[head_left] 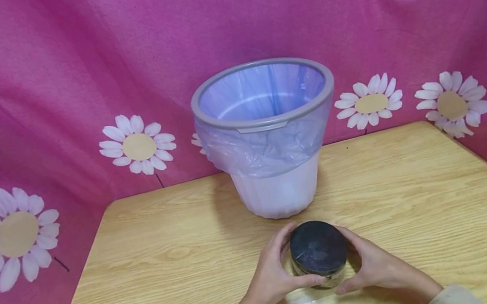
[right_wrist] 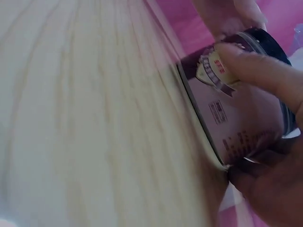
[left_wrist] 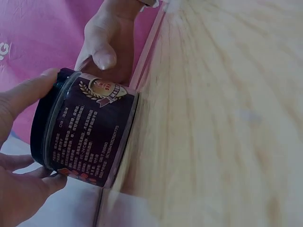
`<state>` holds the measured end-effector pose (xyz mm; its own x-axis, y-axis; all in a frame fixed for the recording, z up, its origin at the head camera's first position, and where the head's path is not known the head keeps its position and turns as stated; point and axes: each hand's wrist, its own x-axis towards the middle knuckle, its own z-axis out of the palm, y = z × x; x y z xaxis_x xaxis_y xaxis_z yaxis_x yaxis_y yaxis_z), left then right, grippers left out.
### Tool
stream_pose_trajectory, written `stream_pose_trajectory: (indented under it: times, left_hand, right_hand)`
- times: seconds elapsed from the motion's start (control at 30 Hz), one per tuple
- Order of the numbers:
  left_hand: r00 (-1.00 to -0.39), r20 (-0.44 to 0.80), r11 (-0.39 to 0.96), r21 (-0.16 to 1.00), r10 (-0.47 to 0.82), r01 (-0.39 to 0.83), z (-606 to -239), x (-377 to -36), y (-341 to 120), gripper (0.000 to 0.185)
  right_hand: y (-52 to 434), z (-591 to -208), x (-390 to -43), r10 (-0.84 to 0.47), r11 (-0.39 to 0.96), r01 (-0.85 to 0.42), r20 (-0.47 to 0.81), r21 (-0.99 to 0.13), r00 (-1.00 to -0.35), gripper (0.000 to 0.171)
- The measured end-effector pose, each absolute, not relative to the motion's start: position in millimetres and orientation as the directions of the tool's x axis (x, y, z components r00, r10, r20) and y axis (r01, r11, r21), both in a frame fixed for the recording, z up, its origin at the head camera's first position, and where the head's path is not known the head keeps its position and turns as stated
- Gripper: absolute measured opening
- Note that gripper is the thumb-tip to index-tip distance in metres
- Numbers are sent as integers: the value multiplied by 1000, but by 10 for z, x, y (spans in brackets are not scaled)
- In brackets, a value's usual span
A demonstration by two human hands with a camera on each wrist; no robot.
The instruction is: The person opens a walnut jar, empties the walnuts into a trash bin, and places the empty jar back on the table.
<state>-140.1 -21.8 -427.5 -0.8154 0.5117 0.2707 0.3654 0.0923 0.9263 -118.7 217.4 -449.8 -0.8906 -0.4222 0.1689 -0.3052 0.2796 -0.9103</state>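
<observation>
A squat round jar (head_left: 319, 250) with a black lid stands upright on the wooden table, between both hands. Its dark label (left_wrist: 90, 127) carries white printing and a ribbon emblem. My left hand (head_left: 272, 272) holds it from the left, thumb along the near side of the lid and fingers round the far side. On the other side my right hand (head_left: 380, 263) curves about the jar. The right wrist view shows the right thumb (right_wrist: 265, 71) across the label's emblem, with the fingers (right_wrist: 255, 175) at the far side near the base.
Behind the jar stands a white waste bin (head_left: 279, 189) with a grey rim and a translucent bluish liner folded over it. A pink curtain (head_left: 145, 39) with white daisies surrounds the back and sides of the wooden table (head_left: 160, 264).
</observation>
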Motion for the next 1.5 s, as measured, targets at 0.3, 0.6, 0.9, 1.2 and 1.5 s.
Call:
stream_pose_trajectory:
  times: [0.3,0.6,0.9,1.2,1.5]
  left_hand:
    - [-831,268,254,867,488,429,-4356,-1398,-177,99]
    - [-845,283,317,835,454,450,-4355,-1387,-141,98]
    - [-841,287,318,831,458,457,-4350,-1391,-146,94]
    - [-852,292,203,890,435,409,-4370,-1385,-125,87]
    - [-850,318,83,919,420,385,-4366,-1367,-118,84]
  right_hand:
    - [2074,-4586,-1217,-380,270,-299,185,-915,-907,104]
    - [2039,-4622,-1241,-348,288,-332,224,-898,-910,102]
    - [2054,-4623,-1238,-362,313,-399,280,-862,-889,96]
    - [2071,-4661,-1262,-364,236,-432,333,-870,-870,92]
    - [2069,-4649,-1266,-389,199,-419,321,-886,-864,92]
